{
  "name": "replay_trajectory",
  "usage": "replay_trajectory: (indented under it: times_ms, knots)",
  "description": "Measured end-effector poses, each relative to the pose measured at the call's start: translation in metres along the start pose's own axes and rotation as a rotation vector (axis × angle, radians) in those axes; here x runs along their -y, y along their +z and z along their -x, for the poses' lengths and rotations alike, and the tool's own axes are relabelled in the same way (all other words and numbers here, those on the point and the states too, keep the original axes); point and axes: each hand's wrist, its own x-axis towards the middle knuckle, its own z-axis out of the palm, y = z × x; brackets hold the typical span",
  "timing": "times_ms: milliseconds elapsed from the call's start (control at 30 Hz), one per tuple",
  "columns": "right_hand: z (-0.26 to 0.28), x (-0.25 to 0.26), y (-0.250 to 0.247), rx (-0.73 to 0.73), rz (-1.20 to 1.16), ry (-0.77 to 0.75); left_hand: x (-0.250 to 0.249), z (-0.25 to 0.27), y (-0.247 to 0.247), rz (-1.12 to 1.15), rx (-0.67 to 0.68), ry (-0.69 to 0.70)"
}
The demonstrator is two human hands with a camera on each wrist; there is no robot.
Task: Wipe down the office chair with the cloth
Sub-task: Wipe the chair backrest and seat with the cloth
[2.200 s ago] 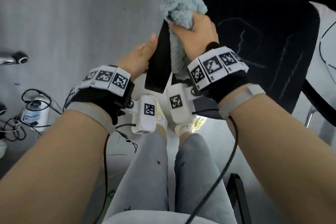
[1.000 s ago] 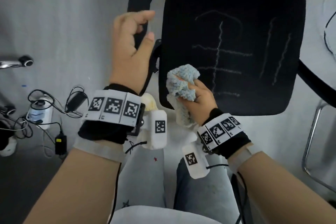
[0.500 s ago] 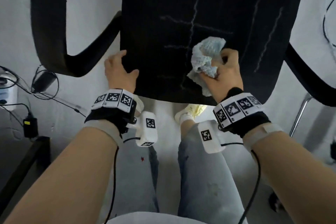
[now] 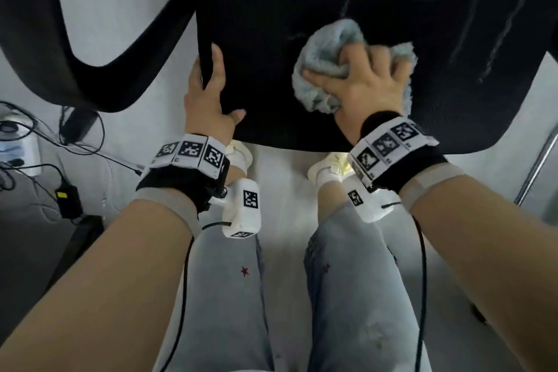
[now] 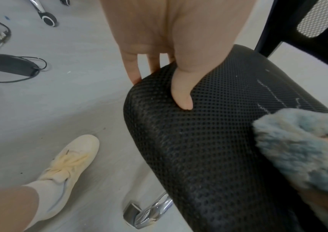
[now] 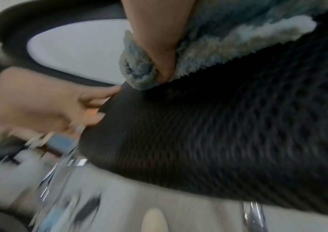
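Observation:
A black mesh office chair seat (image 4: 332,24) with white scribbled marks fills the top of the head view. My left hand (image 4: 208,93) grips its front left corner (image 5: 208,141), thumb (image 5: 183,94) on the mesh and fingers down the side edge. My right hand (image 4: 365,84) holds a bunched blue-grey fluffy cloth (image 4: 320,69) and presses it on the seat's near middle. The right wrist view is blurred; it shows the cloth (image 6: 228,39) against the mesh (image 6: 218,133) and the left hand (image 6: 50,102) at the corner.
The chair's black left armrest (image 4: 60,39) curves beside the seat. Cables and a power adapter (image 4: 68,199) lie on the grey floor at the left. A chrome leg (image 4: 537,166) stands at the right. My shoes (image 5: 69,164) and a chrome base leg (image 5: 149,215) are under the seat's front.
Both hands left the armrest for the seat. My left hand took hold of the front left corner. My right hand drew the cloth nearer the front edge.

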Motion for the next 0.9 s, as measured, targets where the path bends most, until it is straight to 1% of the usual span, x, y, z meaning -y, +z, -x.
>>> replay_trajectory:
  times_ms: [67, 100, 133, 167, 233, 267, 300, 333, 367, 400, 433, 467, 500, 533, 567, 600, 667, 700, 733, 767, 800, 833, 867, 900]
  knots:
    - [-0.004, -0.003, -0.002, -0.085, -0.043, 0.306, 0.0, 0.0, 0.0, 0.002, -0.002, 0.003]
    - [-0.004, 0.004, -0.003, -0.085, -0.047, 0.399, 0.0, -0.001, 0.001, 0.006, -0.004, 0.004]
    - [-0.002, 0.015, 0.002, -0.019, -0.021, 0.397, -0.001, -0.001, 0.001, 0.008, -0.005, -0.001]
    - [0.004, 0.027, 0.01, 0.067, 0.002, 0.304, -0.001, -0.001, 0.001, 0.008, -0.001, -0.012]
    - [0.022, 0.049, 0.023, 0.195, 0.09, -0.062, -0.001, -0.002, 0.001, 0.002, 0.022, -0.028]
    - [0.028, 0.049, 0.028, 0.213, 0.155, -0.186, -0.001, -0.003, 0.0, -0.011, 0.039, -0.028]
    - [0.03, 0.043, 0.026, 0.197, 0.209, -0.245, 0.0, -0.003, -0.001, -0.027, 0.056, -0.023]
    - [0.026, 0.032, 0.022, 0.16, 0.261, -0.271, 0.001, -0.004, -0.003, -0.042, 0.066, -0.017]
    - [0.022, 0.02, 0.018, 0.16, 0.26, -0.231, 0.002, -0.004, -0.003, -0.054, 0.069, -0.013]
    - [0.02, 0.008, 0.012, 0.184, 0.186, -0.106, 0.002, -0.004, -0.003, -0.064, 0.069, -0.011]
    - [0.017, -0.002, 0.005, 0.145, 0.102, 0.082, 0.002, -0.004, -0.002, -0.068, 0.067, -0.011]
    - [0.016, -0.008, 0.004, 0.052, 0.081, 0.239, 0.001, -0.004, -0.001, -0.069, 0.061, -0.013]
    - [0.014, -0.005, 0.002, 0.011, 0.085, 0.343, 0.001, -0.004, 0.0, -0.067, 0.054, -0.017]
    - [0.014, 0.001, 0.004, 0.044, 0.102, 0.362, 0.0, -0.004, 0.001, -0.064, 0.047, -0.023]
    - [0.016, 0.011, 0.006, 0.112, 0.09, 0.286, -0.001, -0.003, 0.001, -0.064, 0.039, -0.028]
    - [0.022, 0.02, 0.008, 0.17, 0.11, 0.124, -0.001, -0.003, 0.001, -0.068, 0.034, -0.03]
    - [0.031, 0.018, 0.014, 0.178, 0.221, -0.196, -0.001, -0.004, 0.0, -0.087, 0.041, -0.03]
    - [0.03, 0.009, 0.011, 0.147, 0.317, -0.292, 0.0, -0.004, -0.001, -0.1, 0.05, -0.027]
    - [0.028, -0.003, 0.008, 0.161, 0.365, -0.299, 0.0, -0.005, -0.002, -0.113, 0.055, -0.023]
    - [0.026, -0.015, 0.004, 0.172, 0.356, -0.231, 0.0, -0.005, -0.002, -0.123, 0.055, -0.02]
    - [0.023, -0.027, 0.0, 0.181, 0.257, -0.054, 0.0, -0.004, -0.002, -0.13, 0.052, -0.018]
    - [0.02, -0.033, -0.009, 0.118, 0.135, 0.145, -0.002, -0.003, -0.001, -0.134, 0.045, -0.021]
    - [0.02, -0.035, -0.009, 0.035, 0.095, 0.291, -0.004, -0.001, 0.0, -0.141, 0.035, -0.03]
    - [0.019, -0.03, -0.01, 0.024, 0.104, 0.36, -0.007, 0.0, 0.002, -0.162, 0.018, -0.044]
